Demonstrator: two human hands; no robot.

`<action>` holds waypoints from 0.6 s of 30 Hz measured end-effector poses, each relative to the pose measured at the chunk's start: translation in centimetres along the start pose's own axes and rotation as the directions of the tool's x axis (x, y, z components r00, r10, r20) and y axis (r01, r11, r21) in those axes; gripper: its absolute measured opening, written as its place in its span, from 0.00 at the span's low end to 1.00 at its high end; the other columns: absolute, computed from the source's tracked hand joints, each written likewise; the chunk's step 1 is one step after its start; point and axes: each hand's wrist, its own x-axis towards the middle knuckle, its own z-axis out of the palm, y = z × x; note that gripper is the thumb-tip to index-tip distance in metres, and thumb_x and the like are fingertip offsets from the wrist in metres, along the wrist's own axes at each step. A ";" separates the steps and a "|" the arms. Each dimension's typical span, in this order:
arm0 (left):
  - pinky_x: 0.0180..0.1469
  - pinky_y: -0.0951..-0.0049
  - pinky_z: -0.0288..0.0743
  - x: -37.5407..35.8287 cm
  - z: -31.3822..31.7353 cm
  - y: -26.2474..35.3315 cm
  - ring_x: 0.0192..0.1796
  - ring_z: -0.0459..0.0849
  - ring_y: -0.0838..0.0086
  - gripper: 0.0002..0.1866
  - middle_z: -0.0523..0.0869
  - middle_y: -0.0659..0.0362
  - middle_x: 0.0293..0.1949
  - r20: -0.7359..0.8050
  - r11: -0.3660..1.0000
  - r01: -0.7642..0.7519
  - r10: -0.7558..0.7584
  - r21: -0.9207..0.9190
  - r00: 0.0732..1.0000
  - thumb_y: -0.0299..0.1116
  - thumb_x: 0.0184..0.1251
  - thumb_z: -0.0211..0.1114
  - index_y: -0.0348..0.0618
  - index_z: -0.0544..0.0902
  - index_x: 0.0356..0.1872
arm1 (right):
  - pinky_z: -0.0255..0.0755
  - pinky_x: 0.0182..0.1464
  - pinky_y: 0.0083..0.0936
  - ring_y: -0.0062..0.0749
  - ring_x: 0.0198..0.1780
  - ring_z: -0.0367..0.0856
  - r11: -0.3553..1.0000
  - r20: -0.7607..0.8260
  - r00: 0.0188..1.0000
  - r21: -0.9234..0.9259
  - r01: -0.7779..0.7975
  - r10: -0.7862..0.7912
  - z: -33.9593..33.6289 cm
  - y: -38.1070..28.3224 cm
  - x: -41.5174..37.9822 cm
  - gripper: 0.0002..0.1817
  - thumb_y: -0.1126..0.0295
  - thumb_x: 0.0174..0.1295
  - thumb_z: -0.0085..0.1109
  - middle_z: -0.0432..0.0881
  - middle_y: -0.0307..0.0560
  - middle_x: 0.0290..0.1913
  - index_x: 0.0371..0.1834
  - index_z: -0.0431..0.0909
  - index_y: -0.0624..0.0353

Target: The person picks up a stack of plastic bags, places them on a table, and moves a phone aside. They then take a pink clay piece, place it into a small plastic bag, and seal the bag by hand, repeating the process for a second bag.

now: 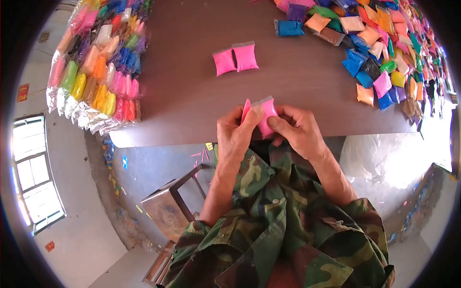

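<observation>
In the head view, a small pink packet (265, 126) with a clear top edge is held upright between my two hands, close over the table's near edge. My left hand (233, 137) is closed, its thumb pressed on the packet's upper left. A narrow pink piece (246, 108) stands up beside that thumb, mostly hidden by the hand. My right hand (302, 132) grips the packet's right side, thumb in front and fingers behind. Farther up the table lie two more pink packets, a left one (224, 62) and a right one (246, 56), side by side.
The brown table (182, 96) spans the view. Long bundles of colorful packets (98, 72) sit in clear wrap at its left end. Loose packets in many colors (372, 57) are heaped at the right. Below on the left stands a stool (168, 209); scraps litter the floor.
</observation>
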 end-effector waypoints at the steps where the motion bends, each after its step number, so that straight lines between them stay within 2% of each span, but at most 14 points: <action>1: 0.30 0.77 0.64 0.3 0.0 0.0 0.31 0.72 0.87 0.15 0.80 0.71 0.26 0.002 0.999 -0.036 0.036 0.016 0.999 0.39 0.76 0.73 0.35 0.89 0.34 | 0.84 0.36 0.21 0.20 0.42 0.89 1.000 0.000 1.000 -0.001 -0.004 0.004 0.0 -0.1 0.1 0.15 0.66 0.80 0.63 0.91 0.42 0.43 0.58 0.85 0.67; 2: 0.30 0.77 0.63 0.4 0.0 -0.1 0.30 0.71 0.87 0.15 0.80 0.71 0.26 0.005 0.997 -0.070 0.070 0.032 0.998 0.38 0.77 0.73 0.35 0.89 0.34 | 0.84 0.36 0.21 0.21 0.42 0.89 1.000 0.024 1.000 0.022 -0.013 0.012 -0.2 0.1 0.2 0.16 0.64 0.80 0.62 0.90 0.43 0.43 0.57 0.85 0.67; 5: 0.29 0.77 0.61 0.6 0.2 0.5 0.29 0.70 0.88 0.16 0.78 0.72 0.25 0.005 1.000 -0.005 0.005 -0.003 1.000 0.38 0.77 0.72 0.35 0.88 0.32 | 0.83 0.35 0.21 0.27 0.42 0.91 0.993 0.070 0.996 0.100 -0.069 0.063 -0.9 0.3 0.6 0.20 0.58 0.82 0.58 0.90 0.44 0.44 0.55 0.85 0.67; 7: 0.29 0.77 0.60 0.9 0.3 -0.3 0.29 0.69 0.88 0.16 0.77 0.72 0.24 -0.014 0.998 -0.045 0.045 -0.031 0.999 0.38 0.78 0.71 0.35 0.88 0.32 | 0.83 0.34 0.22 0.32 0.43 0.93 0.976 0.071 0.989 0.165 -0.141 0.131 -1.0 -0.6 0.5 0.23 0.54 0.83 0.54 0.89 0.45 0.45 0.55 0.85 0.67; 8: 0.29 0.77 0.60 1.1 0.4 -0.6 0.29 0.69 0.88 0.16 0.77 0.73 0.24 -0.024 0.997 -0.067 0.066 -0.045 0.998 0.38 0.79 0.71 0.35 0.88 0.32 | 0.83 0.34 0.23 0.37 0.43 0.94 0.980 0.062 0.990 0.149 -0.134 0.125 -0.8 -1.1 0.4 0.26 0.51 0.85 0.51 0.89 0.46 0.46 0.56 0.84 0.67; 11: 0.28 0.76 0.59 1.3 0.7 -0.9 0.28 0.68 0.88 0.17 0.76 0.73 0.23 -0.030 0.989 -0.100 0.097 -0.112 0.995 0.39 0.80 0.71 0.36 0.88 0.32 | 0.83 0.34 0.23 0.36 0.43 0.94 0.968 0.080 0.984 0.183 -0.171 0.159 -1.1 -0.9 0.6 0.27 0.50 0.84 0.51 0.89 0.47 0.45 0.57 0.84 0.68; 14: 0.27 0.75 0.58 1.2 0.5 -0.5 0.28 0.67 0.88 0.18 0.75 0.73 0.23 -0.014 0.997 -0.036 0.036 -0.070 0.999 0.40 0.80 0.70 0.36 0.88 0.31 | 0.83 0.34 0.23 0.35 0.43 0.94 0.970 0.071 0.984 0.171 -0.171 0.161 -1.0 -0.9 0.6 0.28 0.49 0.84 0.52 0.90 0.48 0.46 0.58 0.84 0.68; 18: 0.27 0.74 0.58 1.4 0.8 -0.4 0.27 0.67 0.87 0.20 0.75 0.72 0.23 -0.023 0.999 -0.035 0.035 -0.035 0.999 0.42 0.80 0.71 0.36 0.87 0.30 | 0.83 0.35 0.22 0.31 0.42 0.93 0.983 0.138 0.982 0.110 -0.147 0.131 -1.3 -1.0 0.7 0.25 0.52 0.82 0.56 0.92 0.49 0.46 0.59 0.84 0.67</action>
